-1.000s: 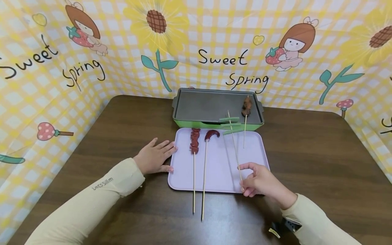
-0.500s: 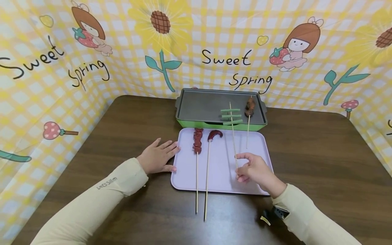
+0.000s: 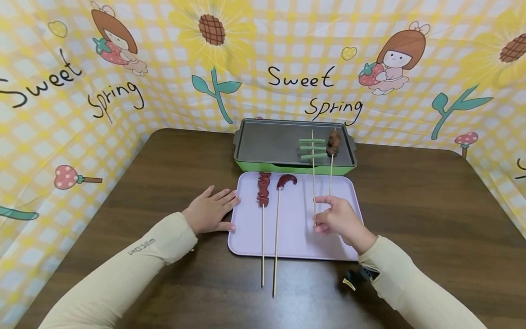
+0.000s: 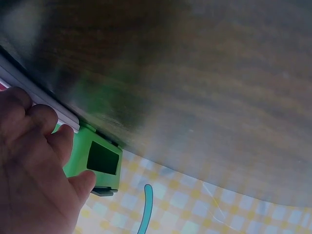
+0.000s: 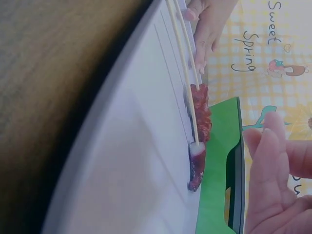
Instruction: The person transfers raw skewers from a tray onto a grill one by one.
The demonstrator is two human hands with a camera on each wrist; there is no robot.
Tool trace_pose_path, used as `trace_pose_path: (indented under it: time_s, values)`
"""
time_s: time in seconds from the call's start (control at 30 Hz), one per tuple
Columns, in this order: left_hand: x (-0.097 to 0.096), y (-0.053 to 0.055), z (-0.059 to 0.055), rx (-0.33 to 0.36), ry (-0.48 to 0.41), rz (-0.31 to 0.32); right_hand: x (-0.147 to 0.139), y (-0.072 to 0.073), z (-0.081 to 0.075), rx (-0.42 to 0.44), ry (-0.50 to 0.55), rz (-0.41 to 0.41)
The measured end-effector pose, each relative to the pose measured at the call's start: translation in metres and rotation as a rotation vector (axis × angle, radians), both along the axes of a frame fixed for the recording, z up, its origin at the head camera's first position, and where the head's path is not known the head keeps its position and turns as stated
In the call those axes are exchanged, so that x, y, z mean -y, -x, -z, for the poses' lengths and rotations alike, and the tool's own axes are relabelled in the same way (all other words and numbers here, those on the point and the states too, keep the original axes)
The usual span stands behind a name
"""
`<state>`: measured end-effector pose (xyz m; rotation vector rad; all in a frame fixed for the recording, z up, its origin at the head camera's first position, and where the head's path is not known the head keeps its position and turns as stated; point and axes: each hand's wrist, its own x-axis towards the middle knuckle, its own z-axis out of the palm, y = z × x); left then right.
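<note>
My right hand [image 3: 339,220] pinches the lower stick of a skewer of green bean pieces [image 3: 313,148], whose greens are over the right part of the grill pan [image 3: 267,139]. Whether they touch the pan is hard to tell. Just right of them on the pan, a browned meat skewer [image 3: 334,142] has its stick reaching out over the lilac tray [image 3: 242,233]. With fingers spread, my left hand [image 3: 209,211] rests at the tray's left edge. A red meat skewer [image 3: 263,188] and a curved dark-red sausage-like skewer [image 3: 286,180] lie on the tray.
The pan sits on a green base [image 3: 255,167] directly behind the tray. Both tray skewers' sticks stick out past its front edge over the brown wooden table [image 3: 411,201]. A yellow checked cloth [image 3: 255,45] stands behind the table and at its sides.
My right hand has moved forward, taking the green bean skewer from over the tray's back edge to over the pan beside the browned meat. My left hand stays at the tray.
</note>
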<state>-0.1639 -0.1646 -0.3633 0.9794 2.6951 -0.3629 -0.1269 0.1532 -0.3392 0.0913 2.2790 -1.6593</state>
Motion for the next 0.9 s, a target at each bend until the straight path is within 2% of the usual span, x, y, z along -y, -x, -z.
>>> trace_pose_path:
  time_s: [0.33,0.57,0.9]
  values:
    - [-0.002,0.001,0.0,0.004,-0.001,0.006,-0.001,0.01,-0.006,0.011,0.009,0.027]
    - [0.001,0.002,0.0,-0.01,0.001,0.011,0.006,0.017,-0.011,0.0,-0.014,0.018]
    - [0.001,0.001,-0.001,0.008,-0.007,0.007,0.008,0.028,-0.018,0.012,-0.007,0.019]
